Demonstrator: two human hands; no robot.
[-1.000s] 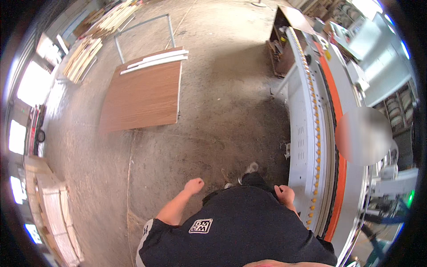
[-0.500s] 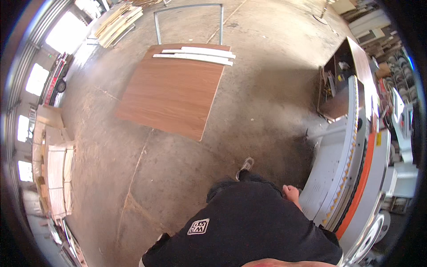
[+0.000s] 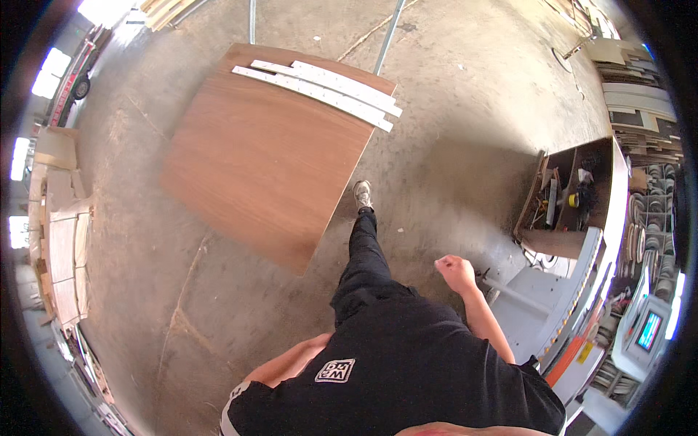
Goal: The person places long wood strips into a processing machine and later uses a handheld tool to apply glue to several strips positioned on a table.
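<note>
The brown panel [image 3: 269, 160] lies ahead-left of me, white strips [image 3: 313, 91] across its far end; the grey machine [image 3: 520, 298] stands right. My right hand [image 3: 456, 273], in mid-air, is loosely bent; whether fingertips meet, I can't tell. My shirt [image 3: 422, 349] part-hides my left hand [image 3: 317, 344], state unclear. A white-framed patch [image 3: 336, 370] on it bears lettering.

Wood panel [image 3: 269, 160] ahead-left of the person [image 3: 414, 356]; strips [image 3: 349, 85] on its far end, overhanging its right edge. Metal posts [image 3: 390, 36] beyond. Right: machine [image 3: 534, 287], cabinet [image 3: 563, 242] past its far end, loose items [image 3: 574, 200] inside. Strapped stack [image 3: 67, 254] stands far left.
</note>
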